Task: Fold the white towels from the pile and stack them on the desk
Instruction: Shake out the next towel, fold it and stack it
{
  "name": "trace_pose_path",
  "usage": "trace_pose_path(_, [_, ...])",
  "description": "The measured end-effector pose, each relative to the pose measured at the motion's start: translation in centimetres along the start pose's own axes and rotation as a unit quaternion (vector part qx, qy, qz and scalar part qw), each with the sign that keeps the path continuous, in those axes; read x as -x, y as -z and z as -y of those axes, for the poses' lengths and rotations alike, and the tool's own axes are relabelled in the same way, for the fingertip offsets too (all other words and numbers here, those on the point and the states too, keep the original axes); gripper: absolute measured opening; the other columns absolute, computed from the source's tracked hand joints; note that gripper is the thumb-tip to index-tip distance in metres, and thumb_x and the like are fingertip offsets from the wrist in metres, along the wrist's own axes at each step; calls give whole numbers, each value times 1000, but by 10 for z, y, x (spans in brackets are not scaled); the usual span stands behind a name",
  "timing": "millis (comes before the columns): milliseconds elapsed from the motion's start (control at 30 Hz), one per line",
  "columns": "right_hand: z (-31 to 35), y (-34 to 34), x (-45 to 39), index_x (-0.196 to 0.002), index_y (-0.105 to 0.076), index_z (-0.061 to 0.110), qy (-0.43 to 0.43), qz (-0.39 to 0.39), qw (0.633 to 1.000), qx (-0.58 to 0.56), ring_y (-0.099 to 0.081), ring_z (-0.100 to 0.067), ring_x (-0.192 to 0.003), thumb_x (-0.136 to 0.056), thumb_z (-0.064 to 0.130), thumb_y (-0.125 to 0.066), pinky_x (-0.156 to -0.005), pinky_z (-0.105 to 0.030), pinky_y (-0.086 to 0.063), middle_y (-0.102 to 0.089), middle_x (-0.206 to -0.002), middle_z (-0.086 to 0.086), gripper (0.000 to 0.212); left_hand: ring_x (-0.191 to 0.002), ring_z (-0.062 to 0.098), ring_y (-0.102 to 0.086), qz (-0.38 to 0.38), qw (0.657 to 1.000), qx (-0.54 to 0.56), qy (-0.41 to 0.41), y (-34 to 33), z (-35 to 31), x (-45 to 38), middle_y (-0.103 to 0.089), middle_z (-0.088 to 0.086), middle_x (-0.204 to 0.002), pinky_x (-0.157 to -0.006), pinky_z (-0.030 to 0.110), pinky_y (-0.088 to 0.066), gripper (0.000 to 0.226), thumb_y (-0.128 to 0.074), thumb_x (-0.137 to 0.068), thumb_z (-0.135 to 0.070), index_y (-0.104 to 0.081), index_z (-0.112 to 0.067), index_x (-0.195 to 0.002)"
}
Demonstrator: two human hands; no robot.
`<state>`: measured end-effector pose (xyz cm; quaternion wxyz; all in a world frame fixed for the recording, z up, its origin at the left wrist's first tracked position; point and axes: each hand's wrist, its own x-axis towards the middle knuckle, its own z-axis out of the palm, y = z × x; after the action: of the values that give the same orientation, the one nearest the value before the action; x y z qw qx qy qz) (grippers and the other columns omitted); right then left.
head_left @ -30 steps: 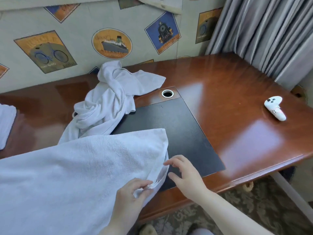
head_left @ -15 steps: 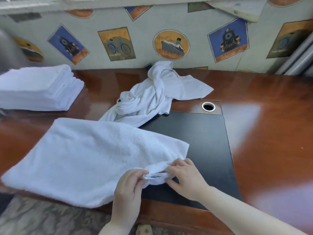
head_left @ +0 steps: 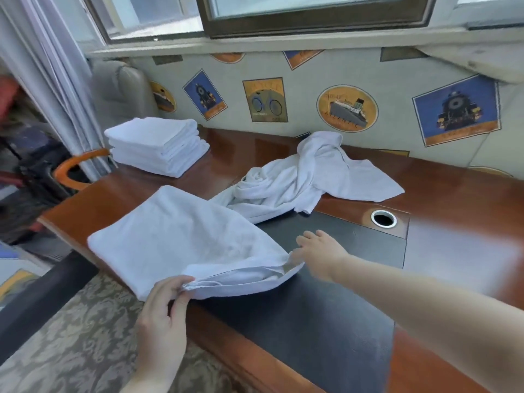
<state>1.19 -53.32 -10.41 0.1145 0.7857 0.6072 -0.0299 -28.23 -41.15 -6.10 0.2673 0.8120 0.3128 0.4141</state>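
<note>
The right hand (head_left: 317, 252) has let go of the corner it was pinching half a second ago and slid out along the far side of the half-folded towel (head_left: 181, 239), while the left hand (head_left: 164, 310) has kept its pinch on the near corner. Nearest me, that left thumb and fingers grip the layered hem, lifted slightly off the desk (head_left: 453, 199). The towel's long axis runs away from that grip toward the far left, so the left hand holds one end and any fold would carry it that way. Beyond the grip, the right hand looks loose and spread, blurred, touching or just beside the towel's right corner over the black inlay (head_left: 326, 307), holding nothing. Farther back from the towel lies the crumpled pile (head_left: 306, 180), and far left of it the folded stack (head_left: 158, 146).
</note>
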Motion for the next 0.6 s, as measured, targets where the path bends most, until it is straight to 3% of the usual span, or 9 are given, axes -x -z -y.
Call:
trace_pose_path(67, [15, 5, -4, -127, -55, 38, -37, -16, 987, -157, -50, -18, -107, -92, 22, -48, -78, -26, -33, -53, -107, 9, 39, -95, -12, -55, -3, 1000, -3, 14, -1, -4, -1, -60, -24, -106, -78, 2, -40, 24, -62, -88, 0, -66, -21, -98])
trace_pose_path(133, [33, 7, -3, -117, -58, 42, -89, -45, 943, -318, -55, -10, -88, -87, 31, -53, -66, -24, -37, -58, -87, 16, 33, -95, -14, -55, 2, 1000, -11, 26, -1, -6, -3, -59, -27, -107, -77, 1, -40, 25, -63, -89, -1, -66, -23, -98])
trace_pose_path(233, [62, -2, 1, -120, -43, 42, -99, -51, 916, -386, -60, -12, -81, -79, 28, -53, -64, -27, -45, -67, -91, 18, 44, -92, -14, -55, 4, 999, -18, 27, -6, -10, -1, -60, -27, -105, -77, -1, -39, 28, -64, -88, 1, -65, -25, -96])
trace_pose_path(333, [70, -11, -9, -136, -24, 39, -174, -54, 908, -378, -59, -19, -70, -80, 33, -54, -60, -29, -46, -67, -88, 11, 64, -91, -11, -57, 6, 999, -19, 35, -11, -11, 6, -63, -23, -101, -78, 0, -39, 28, -66, -87, 0, -65, -26, -95])
trace_pose_path(400, [69, -13, -21, -153, -2, 33, -241, -19, 911, -335, -51, -16, -59, -85, 31, -52, -53, -26, -39, -63, -81, 5, 85, -92, -9, -57, 14, 999, -24, 23, -12, -10, 10, -65, -20, -95, -80, 1, -40, 30, -67, -85, 4, -66, -24, -95])
trace_pose_path(467, [66, -13, -28, -155, 13, 25, -275, -14, 929, -246, -40, -14, -48, -88, 24, -51, -46, -23, -29, -54, -68, 3, 92, -93, -8, -57, 23, 999, -33, 10, -13, -8, 14, -64, -16, -96, -82, 2, -41, 32, -68, -83, 8, -67, -21, -96])
trace_pose_path(533, [60, -11, -28, -154, 17, 22, -232, -47, 965, -114, -29, -12, -41, -84, 11, -52, -42, -23, -20, -39, -57, 5, 99, -92, -9, -57, 5, 999, -28, 22, -12, -8, 14, -64, -16, -97, -81, 1, -40, 31, -66, -84, 9, -66, -20, -96])
trace_pose_path(600, [48, -11, -26, -152, 18, 22, -104, -65, 992, -22, -29, -15, -41, -82, 5, -52, -41, -27, -19, -36, -62, 6, 101, -92, -11, -56, -22, 999, -23, 34, -8, -7, 10, -63, -16, -98, -78, 1, -39, 29, -64, -87, 7, -66, -20, -97])
